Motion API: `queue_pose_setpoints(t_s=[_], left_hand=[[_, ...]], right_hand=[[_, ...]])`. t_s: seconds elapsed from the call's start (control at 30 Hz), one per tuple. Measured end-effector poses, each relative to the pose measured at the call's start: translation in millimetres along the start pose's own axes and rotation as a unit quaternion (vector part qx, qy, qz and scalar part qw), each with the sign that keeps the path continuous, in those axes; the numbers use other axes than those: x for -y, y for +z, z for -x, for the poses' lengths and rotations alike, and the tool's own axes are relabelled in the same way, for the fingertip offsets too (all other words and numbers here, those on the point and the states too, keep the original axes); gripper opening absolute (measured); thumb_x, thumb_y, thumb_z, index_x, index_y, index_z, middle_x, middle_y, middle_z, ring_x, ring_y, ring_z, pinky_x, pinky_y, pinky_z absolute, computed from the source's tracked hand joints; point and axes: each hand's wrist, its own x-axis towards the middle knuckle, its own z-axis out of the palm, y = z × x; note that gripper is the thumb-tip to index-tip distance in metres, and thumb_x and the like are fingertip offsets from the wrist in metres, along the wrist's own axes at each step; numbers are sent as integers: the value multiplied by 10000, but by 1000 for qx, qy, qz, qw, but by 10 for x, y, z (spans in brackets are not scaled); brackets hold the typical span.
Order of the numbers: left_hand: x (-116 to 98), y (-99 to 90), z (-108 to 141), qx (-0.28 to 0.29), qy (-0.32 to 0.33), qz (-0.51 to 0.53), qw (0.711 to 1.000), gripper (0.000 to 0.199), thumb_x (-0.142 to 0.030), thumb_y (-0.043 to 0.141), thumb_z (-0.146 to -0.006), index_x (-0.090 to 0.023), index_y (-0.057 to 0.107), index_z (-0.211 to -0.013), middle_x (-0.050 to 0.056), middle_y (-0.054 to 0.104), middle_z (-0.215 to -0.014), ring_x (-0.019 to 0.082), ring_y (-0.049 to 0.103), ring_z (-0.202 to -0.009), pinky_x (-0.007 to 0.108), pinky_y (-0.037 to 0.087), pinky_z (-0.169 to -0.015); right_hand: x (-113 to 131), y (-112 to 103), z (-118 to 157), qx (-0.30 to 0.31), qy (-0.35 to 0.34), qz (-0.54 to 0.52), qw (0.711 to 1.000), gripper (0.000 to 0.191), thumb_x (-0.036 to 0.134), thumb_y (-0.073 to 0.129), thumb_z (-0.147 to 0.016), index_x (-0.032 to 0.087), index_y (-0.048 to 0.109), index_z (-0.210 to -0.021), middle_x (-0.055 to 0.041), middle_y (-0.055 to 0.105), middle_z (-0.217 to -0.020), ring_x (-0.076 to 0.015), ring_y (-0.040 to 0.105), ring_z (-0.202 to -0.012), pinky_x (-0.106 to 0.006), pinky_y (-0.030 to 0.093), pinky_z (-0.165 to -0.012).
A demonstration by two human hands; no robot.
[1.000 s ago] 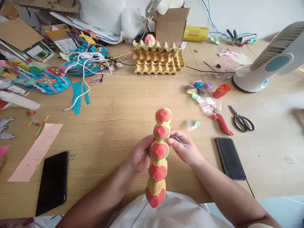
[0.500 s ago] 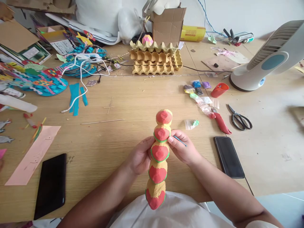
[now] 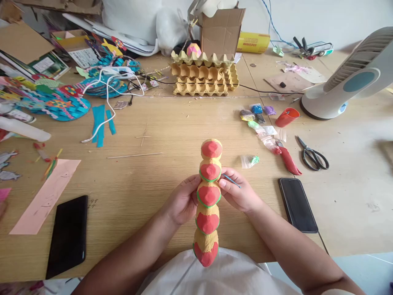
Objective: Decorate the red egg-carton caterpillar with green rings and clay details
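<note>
A strip of yellow egg-carton bumps (image 3: 208,221) runs up the middle of the view, its several tips covered in red, most with green edging. My left hand (image 3: 185,199) is closed on the strip's left side, fingertips partly behind it. On the right side, my right hand (image 3: 236,190) pinches the strip near its second and third bumps. A thin blue tool (image 3: 231,180) sticks out between the fingers of my right hand. The strip is held above the table edge and my lap.
Black scissors (image 3: 313,154), a red-handled knife (image 3: 289,160) and a phone (image 3: 297,205) lie right. A black tablet (image 3: 67,235) and pink paper strip (image 3: 46,196) lie left. Egg cartons (image 3: 202,73) and a white fan (image 3: 346,82) stand farther back.
The strip's lower end has swung slightly right, so it stands more upright in view. Both hands keep their hold. The table scene has shifted slightly right.
</note>
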Motion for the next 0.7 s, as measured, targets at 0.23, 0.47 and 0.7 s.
queue_pose_setpoints(t_s=[0.23,0.47,0.7], left_hand=[[-7,-35,-34,34,68,-35,996,312,-448,879,-814,-161,792,-899,31,732,-797,116,647,-667,211,534,-611],[-81,-128,-66,65,192,-196,959,276,-403,823,-881,-176,827,-1037,65,802,-913,177,720,-820,285,591,-765],[-239,-111,6,-3,247,-355,902,213,-356,877,-811,-175,836,-916,46,816,-865,185,738,-791,239,571,-685]], right_hand=[[31,-94,-31,-21,-8,12,1000,230,382,941,-762,254,796,-886,35,765,-817,-95,661,-704,-229,564,-687],[54,-96,-28,-11,23,-22,999,214,359,948,-755,259,802,-876,35,770,-821,-100,678,-724,-242,587,-713],[42,-128,-26,-4,41,1,999,211,366,943,-761,255,805,-875,24,777,-841,-113,692,-767,-255,592,-748]])
